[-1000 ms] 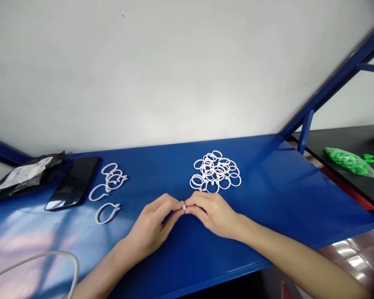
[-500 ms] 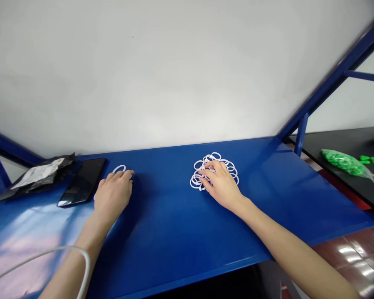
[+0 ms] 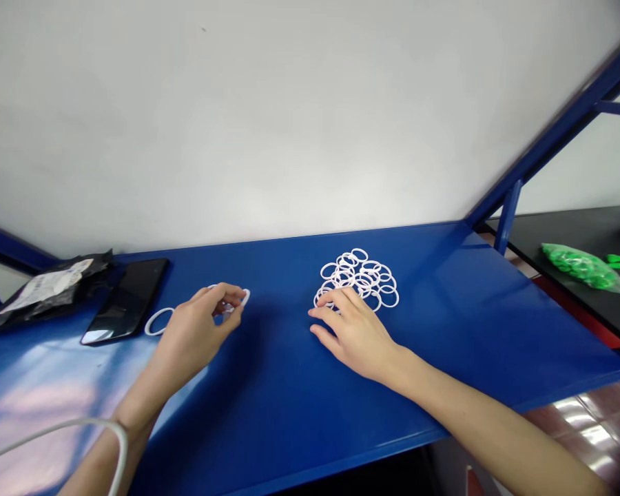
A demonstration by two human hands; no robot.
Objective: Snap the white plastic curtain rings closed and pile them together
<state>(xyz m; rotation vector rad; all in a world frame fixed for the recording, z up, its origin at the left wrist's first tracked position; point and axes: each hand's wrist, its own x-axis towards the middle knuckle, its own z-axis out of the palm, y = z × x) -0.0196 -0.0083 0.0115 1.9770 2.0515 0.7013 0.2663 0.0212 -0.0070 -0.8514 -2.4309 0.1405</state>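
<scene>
My left hand (image 3: 199,327) is closed in a pinch on thin white rings (image 3: 245,297), raised a little over the blue table. Part of what it holds is hidden behind the fingers. Beside that wrist, another white ring (image 3: 149,322) lies flat on the table. My right hand (image 3: 362,337) is at the near edge of a loose pile of white rings (image 3: 364,279). Its fingers are spread, with nothing visible between them. The nearest rings of the pile are partly covered by its fingertips.
A black phone (image 3: 127,300) and a black plastic package (image 3: 56,286) lie on the blue table (image 3: 289,399) at left. A white cable (image 3: 56,428) crosses my left forearm. On a black table at right sits a bag of green pieces (image 3: 583,267). A pale wall stands behind.
My left hand has lifted and moved right with white rings, uncovering one ring on the table. My right hand has drawn back towards me from the middle of the pile.
</scene>
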